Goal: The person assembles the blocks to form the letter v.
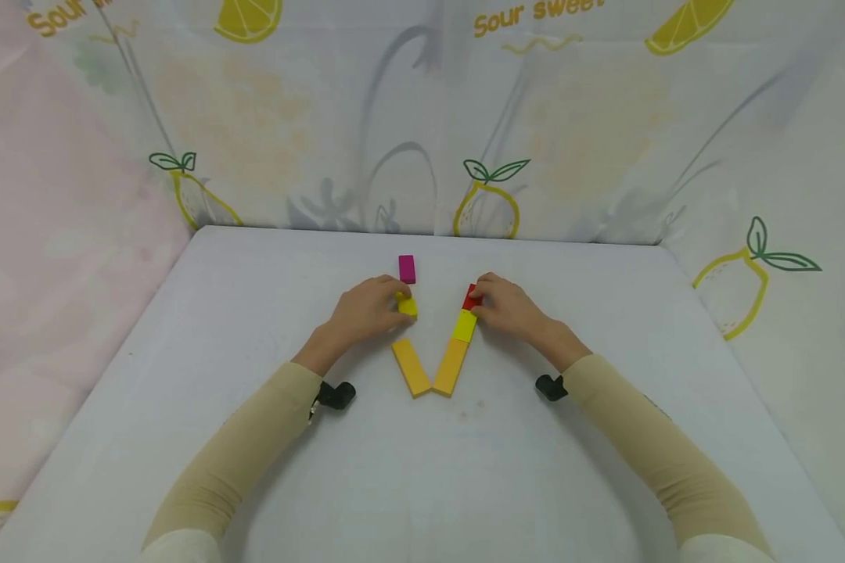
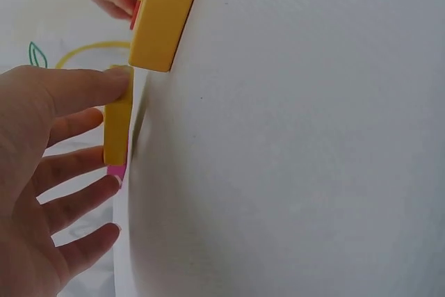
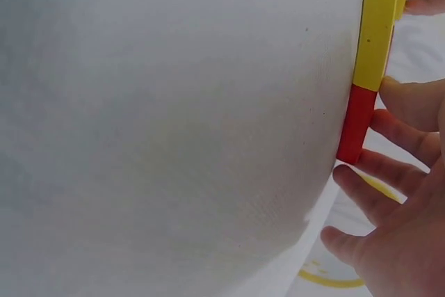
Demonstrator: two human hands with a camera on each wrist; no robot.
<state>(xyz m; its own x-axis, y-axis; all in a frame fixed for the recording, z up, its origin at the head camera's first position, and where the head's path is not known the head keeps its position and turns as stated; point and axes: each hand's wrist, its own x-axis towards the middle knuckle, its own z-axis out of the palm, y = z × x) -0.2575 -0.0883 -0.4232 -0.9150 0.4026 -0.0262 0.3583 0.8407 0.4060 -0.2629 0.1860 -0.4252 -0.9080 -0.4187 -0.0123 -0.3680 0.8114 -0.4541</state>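
My left hand (image 1: pixel 372 306) pinches a short yellow block (image 1: pixel 407 306) between thumb and fingers. In the left wrist view the thumb lies on that block's near end. Just beyond it is a magenta block (image 1: pixel 407 269). On the right, my right hand (image 1: pixel 510 306) holds a red block (image 3: pixel 355 124) with thumb and fingertips. The red block meets a yellow block (image 3: pixel 376 31) end to end. Below that lies a longer orange block (image 1: pixel 451 367). A second orange block (image 1: pixel 411 367) leans the other way, their near ends meeting in a V.
All the blocks are on a white table (image 1: pixel 422 477). A hanging cloth printed with lemons (image 1: pixel 486 209) closes off the back and sides. Dark camera mounts (image 1: pixel 338 395) sit at both wrists, close to the tabletop.
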